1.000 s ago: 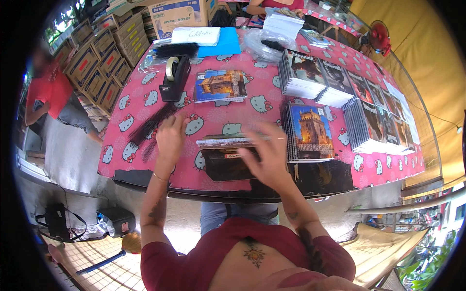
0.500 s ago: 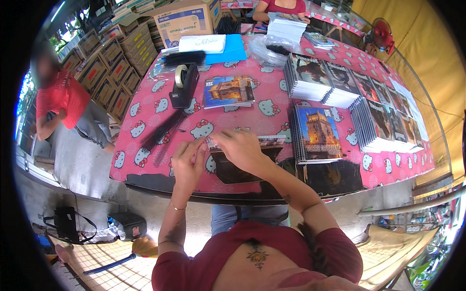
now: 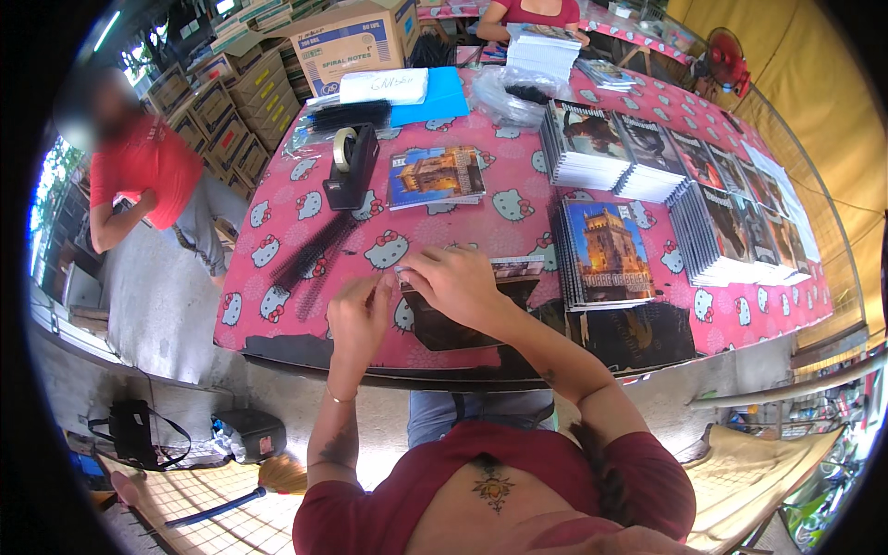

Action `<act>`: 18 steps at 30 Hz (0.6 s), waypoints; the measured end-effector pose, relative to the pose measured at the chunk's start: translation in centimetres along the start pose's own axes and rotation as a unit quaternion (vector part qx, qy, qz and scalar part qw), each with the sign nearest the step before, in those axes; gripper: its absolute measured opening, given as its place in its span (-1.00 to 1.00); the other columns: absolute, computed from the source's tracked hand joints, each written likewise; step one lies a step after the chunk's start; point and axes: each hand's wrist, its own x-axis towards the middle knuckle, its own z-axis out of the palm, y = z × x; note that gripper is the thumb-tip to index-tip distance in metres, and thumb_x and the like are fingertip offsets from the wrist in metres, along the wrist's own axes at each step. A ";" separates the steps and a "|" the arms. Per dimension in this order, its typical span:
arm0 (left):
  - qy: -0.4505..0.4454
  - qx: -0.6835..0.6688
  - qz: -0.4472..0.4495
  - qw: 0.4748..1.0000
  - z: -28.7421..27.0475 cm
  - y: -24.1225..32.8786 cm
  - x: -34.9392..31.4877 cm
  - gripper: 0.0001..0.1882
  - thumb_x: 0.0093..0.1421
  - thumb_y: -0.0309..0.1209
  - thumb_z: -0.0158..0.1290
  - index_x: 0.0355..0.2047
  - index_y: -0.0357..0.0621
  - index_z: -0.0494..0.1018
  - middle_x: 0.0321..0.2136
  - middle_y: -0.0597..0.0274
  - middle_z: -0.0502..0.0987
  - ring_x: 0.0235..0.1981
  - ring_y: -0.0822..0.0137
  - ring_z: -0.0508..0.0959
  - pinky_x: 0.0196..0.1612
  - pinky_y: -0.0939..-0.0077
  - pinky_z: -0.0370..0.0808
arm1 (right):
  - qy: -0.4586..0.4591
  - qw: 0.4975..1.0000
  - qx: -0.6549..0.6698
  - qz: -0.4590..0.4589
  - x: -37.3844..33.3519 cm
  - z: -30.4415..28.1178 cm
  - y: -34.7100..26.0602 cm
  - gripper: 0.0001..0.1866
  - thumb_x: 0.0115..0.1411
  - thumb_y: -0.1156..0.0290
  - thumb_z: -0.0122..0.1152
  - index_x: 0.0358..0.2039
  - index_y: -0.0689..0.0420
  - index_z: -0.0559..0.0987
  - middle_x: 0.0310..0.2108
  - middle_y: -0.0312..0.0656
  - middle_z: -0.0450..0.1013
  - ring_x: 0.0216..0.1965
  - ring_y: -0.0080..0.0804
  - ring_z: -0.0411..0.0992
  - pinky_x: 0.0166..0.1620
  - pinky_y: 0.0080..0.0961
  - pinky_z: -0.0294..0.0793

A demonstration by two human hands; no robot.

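Observation:
My left hand (image 3: 357,310) is closed in a pinch, its fingertips meeting those of my right hand (image 3: 453,285) over the near part of the table. Something small and pale shows between the fingertips, too little to name. Beneath my right hand lies a dark-covered notebook (image 3: 462,324), its far edge showing a pale strip; the hand hides much of it. To the left of my hands is a bundle of black spiral binding coils (image 3: 314,254). Farther off, a black tape dispenser (image 3: 351,171) stands beside a few spiral notebooks (image 3: 435,176) with a tower on the cover.
More tower notebooks (image 3: 606,254) are stacked at right, near rows of dark-covered notebooks (image 3: 721,222). The pink patterned table (image 3: 509,208) also bears plastic wrap (image 3: 499,97) and a carton (image 3: 356,51). One person (image 3: 153,176) stands at left; another (image 3: 532,14) is across the table.
The person at left has shifted toward the table. My hands stay together at nearly the same spot, with the left fingers slightly more curled in.

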 end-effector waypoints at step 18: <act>-0.023 -0.064 0.011 0.998 0.5 0.5 0.2 -0.80 0.34 -0.39 0.17 -0.24 -0.32 0.60 -0.57 0.09 0.55 -0.60 0.41 0.45 -0.51 0.49 0.38 | 0.030 0.999 0.009 0.010 0.1 0.2 -0.1 -0.87 0.21 0.25 0.27 -0.33 0.00 0.57 -0.53 -0.29 0.51 -0.51 -0.25 0.53 -0.37 -0.28 0.43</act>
